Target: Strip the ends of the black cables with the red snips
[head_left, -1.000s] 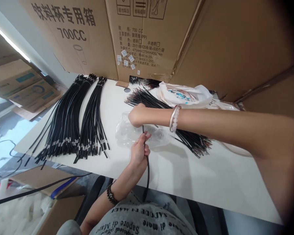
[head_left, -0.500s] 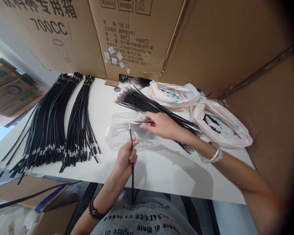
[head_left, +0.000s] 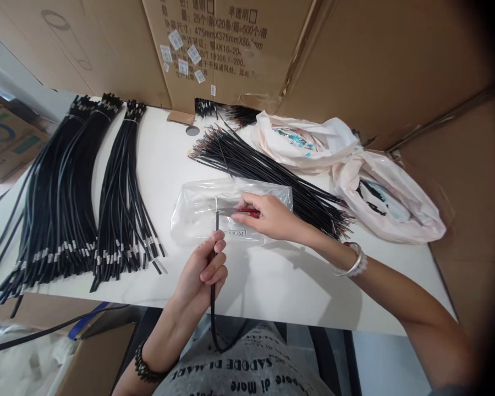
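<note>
My left hand (head_left: 209, 265) is closed around a black cable (head_left: 213, 297). The cable's pale stripped end points up, and its lower part bends down toward the shirt. To the right, my right hand (head_left: 260, 213) pinches a small red-handled pointed tool (head_left: 247, 211). Its metal tip lies at the upper end of the cable, just beneath the pale part; whether it touches cannot be made out. Beneath both hands a clear plastic bag (head_left: 190, 212) lies on the white table (head_left: 272, 291).
Bundles of black cables (head_left: 72, 181) lie on the left, with silver bands near their lower ends. Another cable bundle (head_left: 268, 170) stretches behind my right hand. Two white plastic bags (head_left: 334, 135) with small parts stand at the right. Cardboard walls (head_left: 355, 66) enclose the back.
The red-handled tool has moved left, from beside the cable's tip to just under its pale end. The cable now curves more below my left hand. The whole view has tilted downward.
</note>
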